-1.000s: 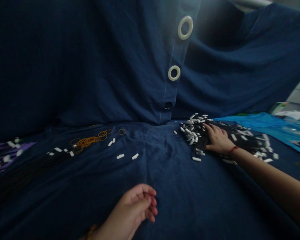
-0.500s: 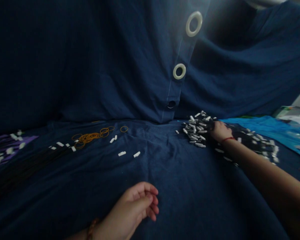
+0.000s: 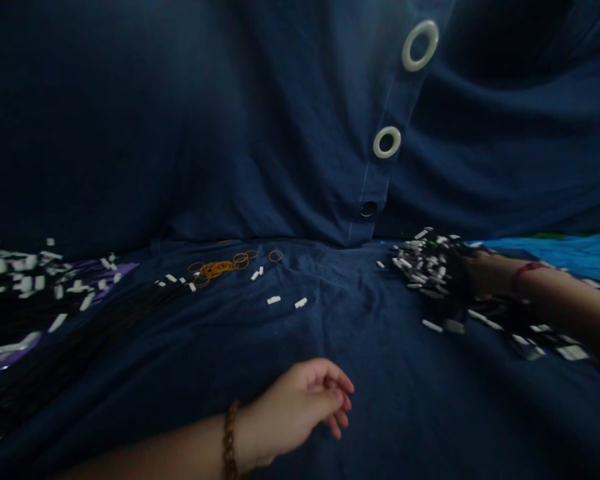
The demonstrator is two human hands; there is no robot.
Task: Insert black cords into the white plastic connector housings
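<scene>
My right hand [image 3: 490, 273] reaches out at the right, fingers wrapped round a bundle of black cords with white tips [image 3: 427, 263], whose tips fan out to the left of the hand. A red string circles that wrist. More of the same cords lie scattered beneath my forearm [image 3: 530, 337]. My left hand [image 3: 305, 403] rests near the bottom middle on the dark blue cloth [image 3: 390, 387], fingers loosely curled and apart, holding nothing. A beaded bracelet sits on its wrist.
Orange rubber bands [image 3: 217, 268] lie at the back middle, with loose white pieces [image 3: 286, 301] near them. Another heap of black cords with white tips [image 3: 30, 287] lies at the left. A blue curtain with white eyelets [image 3: 387, 142] rises behind. Light blue sheet [image 3: 575, 252] at far right.
My right hand went from lying flat on the pile to closing round a bundle of cords. The view swung left, showing more of the left heap. My left hand barely moved.
</scene>
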